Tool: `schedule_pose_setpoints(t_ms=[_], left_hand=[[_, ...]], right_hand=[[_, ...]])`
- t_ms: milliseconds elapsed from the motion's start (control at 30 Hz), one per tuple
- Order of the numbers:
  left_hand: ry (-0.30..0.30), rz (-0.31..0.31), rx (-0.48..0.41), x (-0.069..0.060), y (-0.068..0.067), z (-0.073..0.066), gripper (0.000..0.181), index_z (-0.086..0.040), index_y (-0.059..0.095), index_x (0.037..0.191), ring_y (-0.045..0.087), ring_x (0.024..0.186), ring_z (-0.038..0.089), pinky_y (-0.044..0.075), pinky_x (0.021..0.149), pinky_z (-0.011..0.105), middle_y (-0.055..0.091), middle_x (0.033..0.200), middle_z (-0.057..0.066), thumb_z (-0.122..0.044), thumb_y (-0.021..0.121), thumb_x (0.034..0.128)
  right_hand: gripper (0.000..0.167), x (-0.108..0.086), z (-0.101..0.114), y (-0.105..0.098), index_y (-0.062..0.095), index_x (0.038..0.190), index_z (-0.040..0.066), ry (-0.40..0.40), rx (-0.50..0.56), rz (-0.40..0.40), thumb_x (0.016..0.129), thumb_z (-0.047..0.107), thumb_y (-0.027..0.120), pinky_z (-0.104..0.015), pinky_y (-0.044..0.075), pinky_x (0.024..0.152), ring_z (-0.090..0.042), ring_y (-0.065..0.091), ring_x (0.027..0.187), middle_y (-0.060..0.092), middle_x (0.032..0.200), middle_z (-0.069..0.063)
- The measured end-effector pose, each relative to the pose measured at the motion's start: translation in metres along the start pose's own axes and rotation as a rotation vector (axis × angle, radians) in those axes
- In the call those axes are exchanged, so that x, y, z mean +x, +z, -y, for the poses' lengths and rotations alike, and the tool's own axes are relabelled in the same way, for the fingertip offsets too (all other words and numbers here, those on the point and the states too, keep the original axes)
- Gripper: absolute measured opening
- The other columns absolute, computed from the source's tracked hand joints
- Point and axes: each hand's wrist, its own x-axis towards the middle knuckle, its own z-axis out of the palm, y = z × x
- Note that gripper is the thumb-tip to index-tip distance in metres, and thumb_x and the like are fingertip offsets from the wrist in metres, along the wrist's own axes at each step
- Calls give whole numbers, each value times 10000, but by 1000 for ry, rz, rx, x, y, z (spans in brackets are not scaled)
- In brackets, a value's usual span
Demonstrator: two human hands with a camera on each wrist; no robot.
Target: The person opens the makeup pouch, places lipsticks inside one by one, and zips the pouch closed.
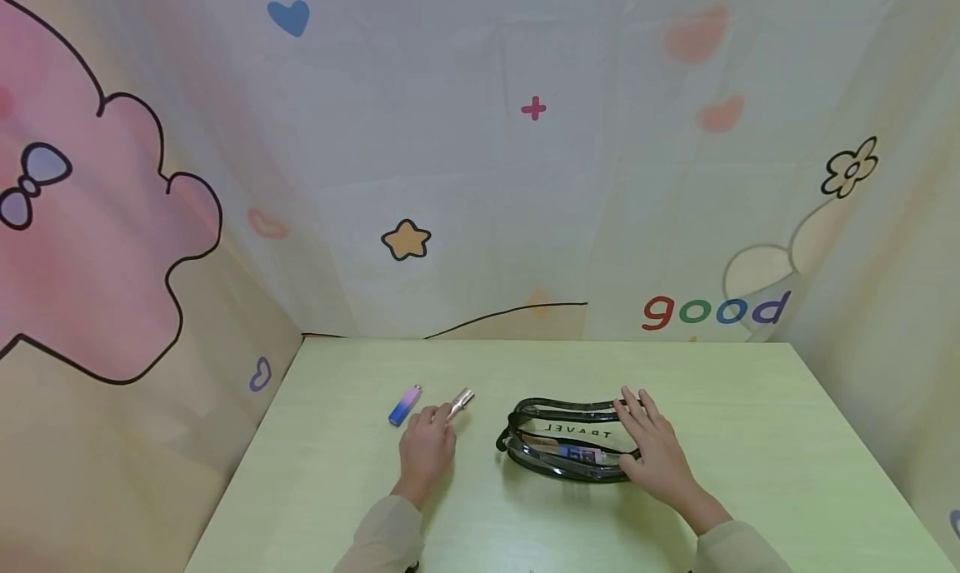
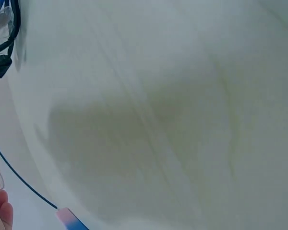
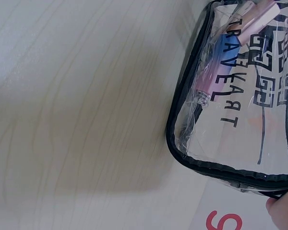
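Note:
My left hand [image 1: 427, 450] pinches a slim rose-gold cosmetic tube [image 1: 463, 399] over the table; its far end sticks out past the fingers. Just left of that hand lies a blue-to-pink tube [image 1: 405, 406], whose end [image 2: 71, 219] also shows in the left wrist view. A clear travel pouch [image 1: 573, 405] with black edging stands unzipped at the middle. My right hand [image 1: 658, 452] rests across the pouch's right end, fingers straight on the far rim, thumb at the near rim. Inside the pouch, the right wrist view shows a blue-and-pink tube [image 3: 218, 67] and a rose-gold one [image 3: 259, 21].
Both tubes and the pouch are on a pale green table [image 1: 322, 506]. Behind it and at the sides hangs a printed curtain [image 1: 480, 190] with hearts, a star and the word "good".

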Motion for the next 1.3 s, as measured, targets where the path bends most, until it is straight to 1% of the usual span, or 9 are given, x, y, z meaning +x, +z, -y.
schedule_pose_setpoints(t_ms=[33,200,267,567,733,900,1033,1133,1300], left_hand=[[12,-12,-4,1,0,-1,257,-117,623,986,575,750,222,472,580,325,627,892,63,-123,637,729],[49,-51,-12,4,0,-6,267,-138,620,988,579,755,216,473,585,323,628,895,50,-129,644,722],[57,-53,-6,4,1,-7,266,-148,617,991,578,752,210,474,584,316,629,897,42,-136,640,726],[94,-55,-18,10,-6,-17,276,-175,608,1002,562,736,184,462,566,281,622,907,22,-151,645,729],[132,-72,-22,15,-10,-25,296,-184,604,1009,562,728,177,462,550,273,622,909,16,-154,655,719],[173,-108,-39,19,-15,-35,313,-184,605,1014,570,738,176,468,546,274,622,908,16,-156,666,709],[214,-144,-53,23,-19,-43,319,-181,610,1003,575,733,175,473,542,272,622,888,14,-157,678,693],[238,-152,-60,25,-22,-49,324,-184,611,1003,573,722,165,471,539,260,620,882,5,-154,678,688],[265,-143,-61,27,-26,-57,321,-187,619,1007,573,727,152,469,544,247,621,894,-9,-157,678,693]], right_hand=[[684,0,0,0,366,1326,-10,2,0,1,674,95,546,-606,186,954,-256,42,1372,273,1423,-174],[683,0,-1,1,368,1326,-9,3,-9,1,675,101,546,-603,194,955,-252,42,1372,268,1429,-161],[684,-1,-2,2,367,1327,-6,2,-12,0,676,104,546,-606,198,953,-207,9,1378,265,1432,-157],[681,-1,-2,2,362,1331,-1,5,-11,4,683,107,542,-611,193,957,-213,13,1378,258,1436,-150],[685,-1,-2,2,358,1334,1,3,-8,4,683,108,543,-611,190,956,-258,51,1370,258,1435,-154],[681,-1,-2,2,363,1330,-5,-1,-2,2,681,104,542,-613,193,951,-197,-2,1378,257,1435,-155],[683,-1,-1,1,365,1328,-6,0,1,1,677,97,543,-617,194,948,-186,-9,1378,256,1436,-153],[689,-1,0,0,356,1334,-1,7,8,7,679,94,545,-616,188,952,-205,4,1378,253,1438,-152],[685,-1,1,-1,354,1334,-3,6,11,6,681,105,530,-610,188,953,-232,25,1375,266,1429,-166]])
